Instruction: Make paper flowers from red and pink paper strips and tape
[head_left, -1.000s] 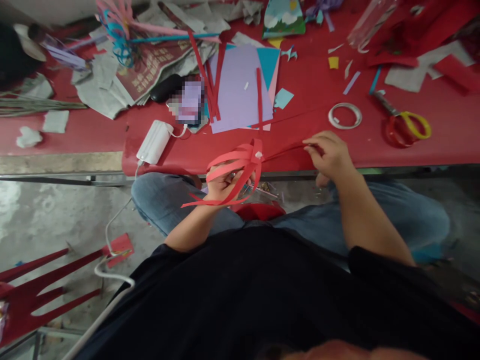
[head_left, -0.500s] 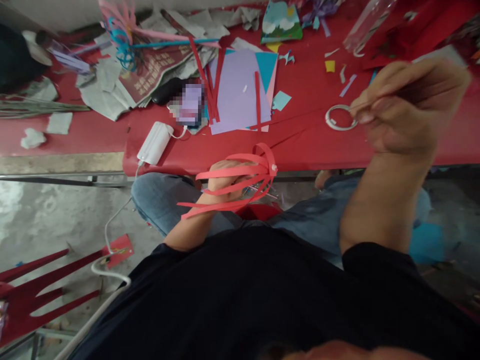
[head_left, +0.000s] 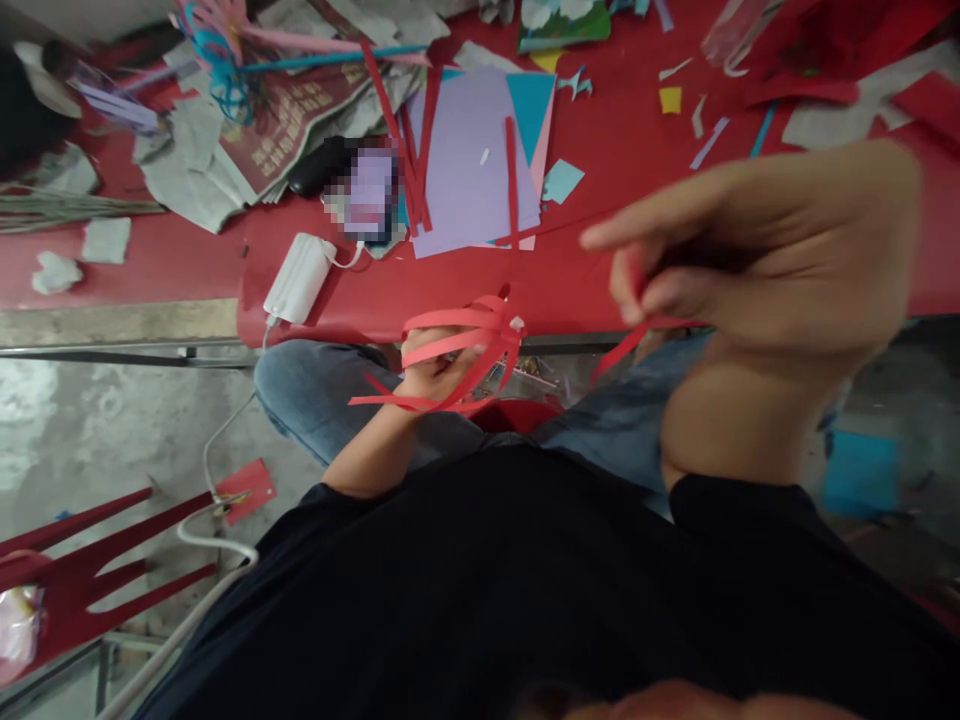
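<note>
Strewn red desk [head_left: 577,275]: newspaper [head_left: 187,165], lilac paper [head_left: 461,175], a white power bank [head_left: 300,278]. By its near edge, the left hand [head_left: 433,375] grips looped red strips [head_left: 461,319]; the right hand [head_left: 787,250], apart, pinches another strip [head_left: 619,350].

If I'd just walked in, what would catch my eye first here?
Probably the right hand, looming large on the right side and holding a red strip. Near the middle, the left hand holds looping red paper strips that meet at a small white piece. Beyond, lilac paper stands out on the red table.
</note>
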